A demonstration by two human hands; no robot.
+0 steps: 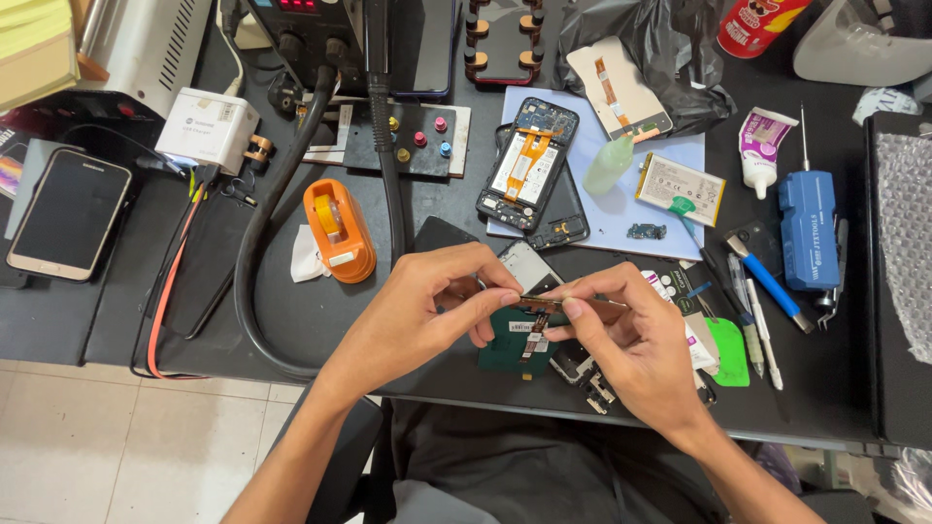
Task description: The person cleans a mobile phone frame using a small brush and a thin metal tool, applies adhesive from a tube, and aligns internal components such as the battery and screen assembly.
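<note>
My left hand (427, 301) and my right hand (626, 340) meet over the front of a dark work mat (320, 311). Between their fingertips they pinch a thin brown flex strip (558, 303), held level. Under the hands lies a green circuit board (510, 344) with a small white label, and beside it part of a phone frame (529, 267). An opened phone with orange flex cables (527, 160) lies further back on a pale blue sheet (631, 209).
An orange tape dispenser (338, 228) stands left of my hands. A thick black hose (262, 243) curves across the mat. A blue tool (808, 228), tweezers, a glue tube (760, 146) and a battery (680, 184) lie right. A gold phone (68, 213) lies far left.
</note>
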